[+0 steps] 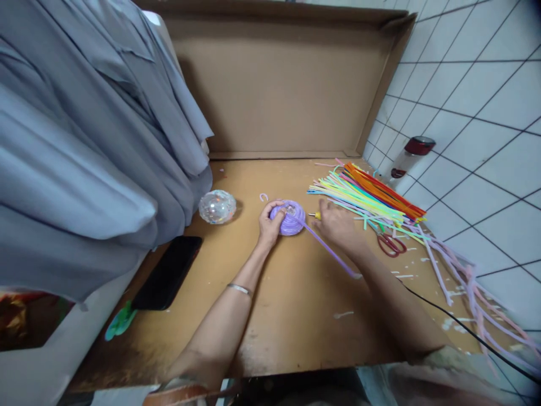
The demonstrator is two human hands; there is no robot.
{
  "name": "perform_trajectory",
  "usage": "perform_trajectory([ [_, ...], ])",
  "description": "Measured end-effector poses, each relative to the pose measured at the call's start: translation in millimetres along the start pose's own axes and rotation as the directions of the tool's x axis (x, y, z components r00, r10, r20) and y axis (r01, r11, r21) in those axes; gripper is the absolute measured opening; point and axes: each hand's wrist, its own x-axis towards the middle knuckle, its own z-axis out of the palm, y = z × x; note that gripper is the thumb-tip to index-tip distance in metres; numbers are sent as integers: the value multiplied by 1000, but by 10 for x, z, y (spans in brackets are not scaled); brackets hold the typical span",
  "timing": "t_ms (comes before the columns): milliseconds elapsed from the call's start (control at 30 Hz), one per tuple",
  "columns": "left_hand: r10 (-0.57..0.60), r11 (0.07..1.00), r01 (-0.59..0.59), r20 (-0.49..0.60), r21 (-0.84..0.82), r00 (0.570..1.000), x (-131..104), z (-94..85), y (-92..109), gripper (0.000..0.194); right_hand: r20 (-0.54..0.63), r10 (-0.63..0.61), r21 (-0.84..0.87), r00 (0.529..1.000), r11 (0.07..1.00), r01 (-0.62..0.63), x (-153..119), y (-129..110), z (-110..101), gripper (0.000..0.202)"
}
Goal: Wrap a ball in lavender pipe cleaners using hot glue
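A round purple coil (292, 224) of fuzzy stem is gripped at its left side by my left hand (271, 221), thumb on top. From the coil a loose purple length runs down to the right and ends on the table. Just right of the coil, my right hand (336, 223) is closed around a yellow tool (318, 215) whose metal tip points left at the coil. Most of the tool is hidden by the hand. A clear faceted ball (217, 207) sits to the left, and a small curled stem piece (264, 197) lies behind my left hand.
Many coloured stems (359, 192) lie at the back right, with red-handled scissors (391, 245) by them. A jar (412, 155) stands near the tiled wall. A black phone (168, 274) and grey cloth (84, 141) are at left. A cardboard panel (279, 84) stands behind; a black cable (456, 316) crosses the right.
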Motion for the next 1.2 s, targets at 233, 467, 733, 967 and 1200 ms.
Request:
perform_trajectory([
  [233, -10, 1000, 9, -35, -21, 999, -2, 13, -5, 25, -1, 341, 74, 940, 938, -340, -163, 248, 391, 45],
  [467, -23, 1000, 23, -27, 1, 999, 6, -12, -30, 28, 23, 293, 245, 956, 925, -290, -157, 388, 558, 44],
  [733, 34, 998, -36, -40, -48, 999, -14, -60, -77, 31, -243, 403, 127, 882, 915, -383, -190, 284, 672, 55],
  [967, 16, 997, -16, 3, -77, 1000, -43, -80, -55, 34, -321, 329, 111, 888, 944, -310, -131, 460, 779, 55],
  [1200, 31, 997, -27, 62, -69, 998, -85, -42, 0, 36, -278, 395, 149, 876, 918, -367, -105, 589, 830, 53],
])
